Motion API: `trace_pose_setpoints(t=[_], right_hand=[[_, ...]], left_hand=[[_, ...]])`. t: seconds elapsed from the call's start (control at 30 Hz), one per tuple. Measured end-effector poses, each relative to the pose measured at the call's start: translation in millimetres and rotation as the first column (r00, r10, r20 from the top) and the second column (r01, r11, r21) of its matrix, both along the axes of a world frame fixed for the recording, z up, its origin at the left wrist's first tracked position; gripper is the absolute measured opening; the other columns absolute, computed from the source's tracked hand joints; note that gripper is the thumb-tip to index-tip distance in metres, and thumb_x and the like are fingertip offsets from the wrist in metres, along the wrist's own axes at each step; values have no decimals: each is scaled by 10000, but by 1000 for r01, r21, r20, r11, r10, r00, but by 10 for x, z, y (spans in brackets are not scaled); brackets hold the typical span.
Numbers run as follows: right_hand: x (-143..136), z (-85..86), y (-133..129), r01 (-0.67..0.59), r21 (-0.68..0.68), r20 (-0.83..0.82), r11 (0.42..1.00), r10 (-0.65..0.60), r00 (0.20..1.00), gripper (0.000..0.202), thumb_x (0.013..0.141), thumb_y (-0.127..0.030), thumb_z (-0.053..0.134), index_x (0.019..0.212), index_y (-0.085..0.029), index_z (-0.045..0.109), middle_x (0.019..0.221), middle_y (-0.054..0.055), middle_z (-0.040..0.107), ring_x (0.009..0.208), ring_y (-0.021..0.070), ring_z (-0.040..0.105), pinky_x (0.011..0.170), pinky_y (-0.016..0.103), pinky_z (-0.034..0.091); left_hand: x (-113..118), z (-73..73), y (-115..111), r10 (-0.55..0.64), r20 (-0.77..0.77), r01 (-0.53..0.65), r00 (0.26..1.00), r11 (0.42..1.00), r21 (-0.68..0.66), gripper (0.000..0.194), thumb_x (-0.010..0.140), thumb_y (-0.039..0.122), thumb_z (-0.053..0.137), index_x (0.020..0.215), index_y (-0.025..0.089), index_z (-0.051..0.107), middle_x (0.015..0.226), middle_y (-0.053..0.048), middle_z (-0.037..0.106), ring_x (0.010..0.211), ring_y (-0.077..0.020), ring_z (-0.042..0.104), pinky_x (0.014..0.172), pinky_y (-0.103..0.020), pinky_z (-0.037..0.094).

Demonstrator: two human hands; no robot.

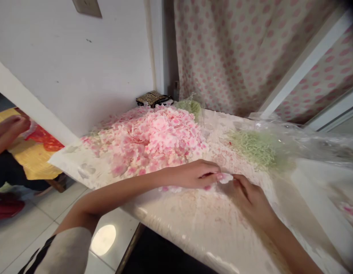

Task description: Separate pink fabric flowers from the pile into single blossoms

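My left hand (202, 174) is closed, its fingertips pinching a small pale pink petal piece (226, 178) above the table. From the right, my right hand (249, 194) reaches the other edge of that piece, with thumb and forefinger pressed together; what lies between those fingertips is too small to make out. Behind my left forearm a large heap of pink and white artificial blossoms (162, 133) covers the back left of the table. A few more petals lie just under my left wrist.
Green stems (256, 148) lie beside clear plastic wrap (313, 140) at the right of the covered table (193, 224). A patterned pouch (153, 98) rests behind the blossoms. At far left, another person's hands (16, 125) show near red material (47, 139).
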State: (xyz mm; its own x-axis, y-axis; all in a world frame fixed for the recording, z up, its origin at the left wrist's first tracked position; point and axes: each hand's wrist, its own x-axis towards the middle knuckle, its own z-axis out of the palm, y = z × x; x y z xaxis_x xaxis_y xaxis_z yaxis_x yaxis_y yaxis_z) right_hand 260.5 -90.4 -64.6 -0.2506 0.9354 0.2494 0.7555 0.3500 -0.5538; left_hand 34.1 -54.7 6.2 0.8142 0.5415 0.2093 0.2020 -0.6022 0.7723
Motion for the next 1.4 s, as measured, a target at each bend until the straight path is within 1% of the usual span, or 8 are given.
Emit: trace_pose_setpoints(t=[0.27,0.4,0.63,0.8,0.97,1.07,1.2,1.4], right_hand=[[-103,-35,2,-179,111,15,978,178,984,201,883,-277,399,955,-293,586,963,60,640,931,244,606,803,396,468],[-94,-46,22,-285,187,53,940,280,959,217,874,-273,466,988,-282,651,1146,62,570,1133,269,481,920,465,379],[-74,99,-36,-191,166,-201,967,223,954,236,879,-206,471,1042,-267,629,737,18,571,720,167,544,664,320,438],[-21,125,-34,-104,32,-299,994,109,948,154,841,-277,529,932,-243,649,778,26,647,728,184,616,649,316,465],[-55,161,-16,-36,-113,-487,993,-23,873,78,779,-288,612,830,-229,614,698,11,682,609,164,634,589,300,500],[-129,335,-31,-66,-87,-600,994,1,800,64,772,-242,627,735,-208,587,654,1,659,506,117,581,518,263,485],[-248,594,-58,-186,-67,-635,980,101,766,25,822,-176,563,809,-197,565,775,25,684,672,148,659,659,305,532],[-386,664,-80,-26,260,-382,965,128,915,153,832,-101,531,893,-222,603,855,9,671,801,148,653,736,299,504]], left_hand=[[16,-84,130,205,64,-212,977,966,145,335,931,277,326,609,189,295,555,55,284,519,-84,332,558,-235,278],[20,-135,156,237,47,-241,970,955,171,318,922,267,346,618,176,356,544,54,342,516,-81,370,554,-226,293],[-1,-198,98,276,15,-275,961,945,180,328,924,281,332,633,160,425,549,39,419,495,-81,412,525,-217,316],[10,-196,3,318,-20,-310,948,934,175,316,911,286,359,621,166,397,572,36,394,517,-85,413,535,-231,309],[25,-208,-64,329,-59,-328,942,944,37,309,927,317,317,722,152,479,548,50,408,457,-69,475,465,-188,347],[21,-209,-83,333,-59,-335,941,942,-22,310,928,332,304,775,150,502,603,39,442,471,-64,490,433,-167,361],[14,-199,-98,335,-43,-337,941,941,-26,324,917,338,333,666,161,435,595,45,399,491,-64,473,438,-165,352],[26,-218,-132,318,-30,-318,948,948,14,315,917,315,335,654,164,422,546,54,373,486,-72,464,458,-180,341]])
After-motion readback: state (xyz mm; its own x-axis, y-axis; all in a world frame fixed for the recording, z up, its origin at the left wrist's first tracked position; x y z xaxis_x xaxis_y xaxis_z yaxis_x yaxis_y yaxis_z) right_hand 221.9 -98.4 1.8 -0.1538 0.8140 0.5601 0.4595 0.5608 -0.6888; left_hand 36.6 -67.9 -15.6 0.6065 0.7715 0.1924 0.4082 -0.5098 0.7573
